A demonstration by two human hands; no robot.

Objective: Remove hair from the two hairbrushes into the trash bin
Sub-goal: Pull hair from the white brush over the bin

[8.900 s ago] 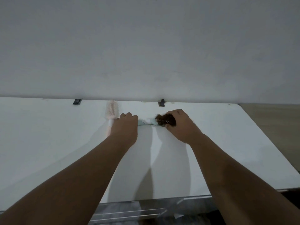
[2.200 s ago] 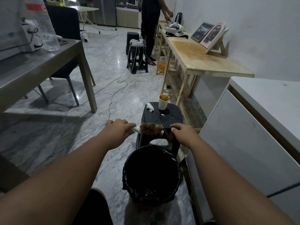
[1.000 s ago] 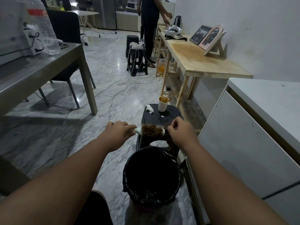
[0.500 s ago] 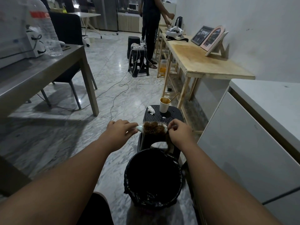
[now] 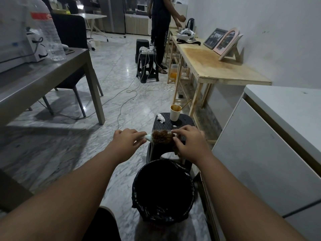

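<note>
I hold a pale green hairbrush (image 5: 159, 137) level in the air, above the far rim of a black-lined trash bin (image 5: 163, 190) on the floor. My left hand (image 5: 127, 140) grips its handle. Brown hair (image 5: 163, 136) is matted in the bristles. My right hand (image 5: 189, 142) pinches that hair at the brush's right end, and a strand hangs down under the hand. The second hairbrush is out of view.
A black plastic stool (image 5: 173, 122) behind the bin carries a paper cup (image 5: 175, 112) and crumpled tissue (image 5: 161, 118). A white counter (image 5: 278, 119) is at the right, a grey table (image 5: 43, 79) at the left. A person (image 5: 160, 28) stands by a wooden bench (image 5: 213, 63). Cables cross the floor.
8.9 s ago the brush lay on the white counter; I have since carried it over the bin. In the last second my right hand has pulled at the hair, loosening a strand downward.
</note>
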